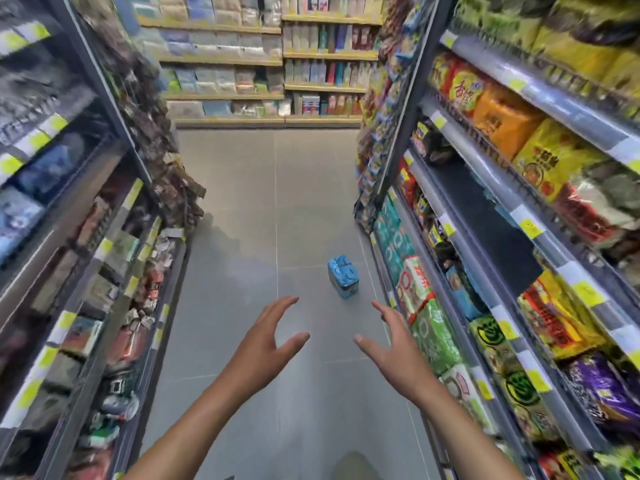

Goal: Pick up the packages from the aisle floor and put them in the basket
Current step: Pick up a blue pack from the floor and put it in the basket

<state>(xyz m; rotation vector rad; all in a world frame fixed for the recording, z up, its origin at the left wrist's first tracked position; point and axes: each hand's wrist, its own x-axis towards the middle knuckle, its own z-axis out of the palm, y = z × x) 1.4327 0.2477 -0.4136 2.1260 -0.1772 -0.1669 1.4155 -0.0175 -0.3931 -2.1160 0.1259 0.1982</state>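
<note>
Bare floor (270,209) between shelves (485,237); package (343,276) unobstructed, seemingly.

Print on the shelf packs (498,123) is too blurred to read.

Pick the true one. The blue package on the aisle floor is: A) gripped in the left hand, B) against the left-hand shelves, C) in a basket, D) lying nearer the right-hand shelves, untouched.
D: the blue package sits on the grey floor nearer the right-hand shelves, with the left hand and right hand both open and short of it.
</note>
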